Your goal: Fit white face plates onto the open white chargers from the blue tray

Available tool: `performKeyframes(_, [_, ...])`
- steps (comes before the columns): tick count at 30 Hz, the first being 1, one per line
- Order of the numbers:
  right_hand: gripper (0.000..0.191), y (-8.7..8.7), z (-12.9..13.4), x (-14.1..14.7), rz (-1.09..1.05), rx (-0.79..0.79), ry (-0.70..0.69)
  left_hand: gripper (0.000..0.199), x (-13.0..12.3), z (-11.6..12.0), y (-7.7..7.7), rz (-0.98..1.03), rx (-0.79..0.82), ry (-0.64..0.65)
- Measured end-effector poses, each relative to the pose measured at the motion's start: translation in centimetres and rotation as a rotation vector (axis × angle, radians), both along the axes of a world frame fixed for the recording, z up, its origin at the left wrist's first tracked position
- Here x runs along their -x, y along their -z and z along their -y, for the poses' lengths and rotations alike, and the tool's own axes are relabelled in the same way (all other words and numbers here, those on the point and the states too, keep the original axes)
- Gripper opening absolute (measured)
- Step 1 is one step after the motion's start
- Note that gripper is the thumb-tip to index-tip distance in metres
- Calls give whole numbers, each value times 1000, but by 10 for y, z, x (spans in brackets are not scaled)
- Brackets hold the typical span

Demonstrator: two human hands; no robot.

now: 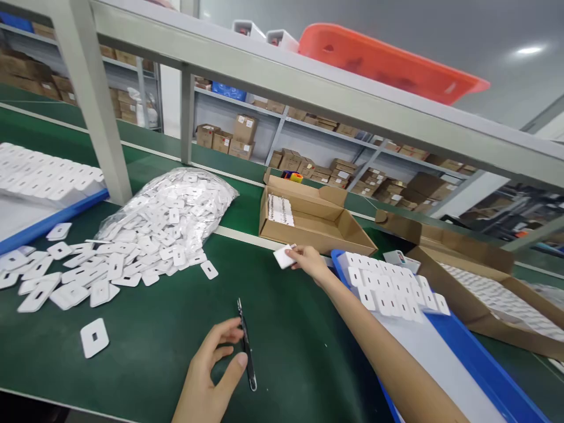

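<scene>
Near the bottom centre of the frame, the left hand (207, 370) held a slim black pointed tool (245, 346) upright against the green workbench mat (282, 335), its thumb and fingertips (231, 332) closed together on the shaft. Right of centre, the right hand (311, 261) reached out over the mat and pinched a white slotted tag (284, 257) between thumb and fingers, just in front of a cardboard box (304, 220). The right forearm lay across a blue tray (467, 352) at lower right, which held white tags (388, 288) in overlapping rows near that hand.

Left of centre, a clear plastic bag (176, 214) bulged with more tags, and loose white tags (74, 276) lay scattered beside it on the mat, with a single tag (94, 338) apart from the rest at lower left. At upper left, a blue-edged tray (53, 220) carried further rows of tags (44, 176). The open cardboard box had a small stack of white pieces (281, 210) inside it, and a second cardboard box (467, 276) at right was filled with white items. Behind the bench, metal shelves (326, 132) carried brown cartons, and a red-orange tray (388, 61) sat on the overhead shelf.
</scene>
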State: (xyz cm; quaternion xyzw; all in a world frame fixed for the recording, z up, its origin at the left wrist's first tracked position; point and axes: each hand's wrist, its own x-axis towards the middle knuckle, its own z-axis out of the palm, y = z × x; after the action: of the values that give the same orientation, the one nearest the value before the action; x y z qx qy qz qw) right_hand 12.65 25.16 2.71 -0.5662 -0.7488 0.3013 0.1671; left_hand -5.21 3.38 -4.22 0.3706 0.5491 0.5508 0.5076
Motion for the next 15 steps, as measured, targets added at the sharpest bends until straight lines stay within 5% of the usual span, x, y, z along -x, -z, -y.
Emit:
performKeyframes(4, [69, -5, 78, 55, -178, 304, -317, 73, -5, -9, -3, -182, -174, -229])
performKeyframes(7, [77, -8, 120, 92, -161, 409, -509, 57, 1, -7, -11, -201, -322, -404])
performKeyframes(10, [60, -8, 113, 122, -30, 294, -532, 34, 19, -2, -19, -267, -356, -539])
performKeyframes(15, [23, 21, 69, 164, 263, -101, -279, 36, 50, 3, -27, -386, -180, -564])
